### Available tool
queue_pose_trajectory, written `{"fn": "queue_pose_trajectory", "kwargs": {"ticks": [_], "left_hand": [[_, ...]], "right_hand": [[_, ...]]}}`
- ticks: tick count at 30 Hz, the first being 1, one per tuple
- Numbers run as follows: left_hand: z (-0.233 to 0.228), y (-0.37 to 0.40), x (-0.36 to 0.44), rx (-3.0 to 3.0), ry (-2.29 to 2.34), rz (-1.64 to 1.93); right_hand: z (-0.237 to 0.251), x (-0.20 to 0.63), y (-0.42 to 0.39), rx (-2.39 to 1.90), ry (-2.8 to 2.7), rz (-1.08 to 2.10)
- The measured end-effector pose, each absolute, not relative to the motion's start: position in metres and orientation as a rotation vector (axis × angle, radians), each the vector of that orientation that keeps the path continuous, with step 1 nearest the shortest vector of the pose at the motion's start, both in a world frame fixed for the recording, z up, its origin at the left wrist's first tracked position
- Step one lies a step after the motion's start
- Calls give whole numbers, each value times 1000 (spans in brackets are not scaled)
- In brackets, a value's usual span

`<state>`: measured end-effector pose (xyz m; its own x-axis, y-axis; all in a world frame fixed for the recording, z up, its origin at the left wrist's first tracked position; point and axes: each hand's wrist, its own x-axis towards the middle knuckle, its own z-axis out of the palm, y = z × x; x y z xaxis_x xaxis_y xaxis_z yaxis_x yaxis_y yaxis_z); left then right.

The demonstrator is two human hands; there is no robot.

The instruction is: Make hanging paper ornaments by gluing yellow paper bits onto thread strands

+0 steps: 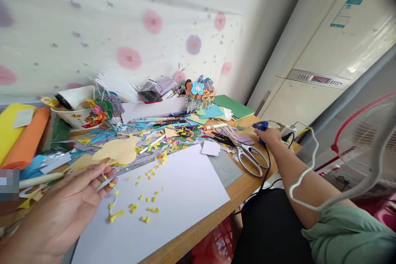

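right hand way out at far desk corner, fingers wrapped on blue glue gun, scissors just beside. left hand spread flat, palm up, near white sheet.

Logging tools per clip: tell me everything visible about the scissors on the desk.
The scissors are large, with shiny metal blades and pale grey loop handles. They lie flat near the desk's right edge, blades closed and pointing back toward the paper scraps, handles toward the person. They rest partly on a grey cutting mat, beside a black cord. Neither hand touches them; the right hand, on a blue glue gun, is closest.
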<state>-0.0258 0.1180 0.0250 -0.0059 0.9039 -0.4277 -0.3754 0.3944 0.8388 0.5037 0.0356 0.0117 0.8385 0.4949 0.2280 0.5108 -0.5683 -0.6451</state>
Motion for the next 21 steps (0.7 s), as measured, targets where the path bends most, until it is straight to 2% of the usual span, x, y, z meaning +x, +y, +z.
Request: {"fn": "queue_pose_trajectory", "kwargs": {"ticks": [5, 9, 15, 21], "left_hand": [[39, 104, -14, 559, 1098, 1201], [35, 103, -15, 579, 1032, 1232], [33, 103, -17, 568, 1015, 1253], [35, 104, -19, 563, 1004, 1273]], "right_hand": [[33, 483, 35, -2221, -761, -396], [33, 414, 58, -1851, -1379, -594], [6, 259, 68, -1275, -2315, 113], [-13, 234, 96, -1582, -2266, 268]]}}
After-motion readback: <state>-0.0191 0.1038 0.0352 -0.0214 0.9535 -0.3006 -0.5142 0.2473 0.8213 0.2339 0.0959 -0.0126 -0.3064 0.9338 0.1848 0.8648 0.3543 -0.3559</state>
